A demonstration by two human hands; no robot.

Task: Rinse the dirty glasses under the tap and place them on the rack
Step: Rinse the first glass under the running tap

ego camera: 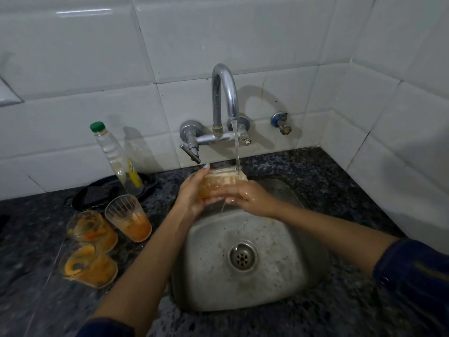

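A clear glass [220, 182] with orange residue is held upright over the steel sink [209, 276], under the running tap [224, 93]. Water streams into its right rim and cloudy orange liquid fills it. My left hand [192, 193] wraps its left side and my right hand [245, 197] grips its lower right side. Water dribbles from below the glass into the basin. Three more dirty glasses stand on the counter to the left: one upright [130, 218], and two smeared with orange, one behind [91, 231] and one in front [87, 266]. No rack is in view.
A clear bottle [114, 154] with a green cap leans on a black plate [97, 195] at the back left. A small valve [281, 122] sticks out of the tiled wall on the right. Dark speckled granite counter [340, 181] surrounds the sink.
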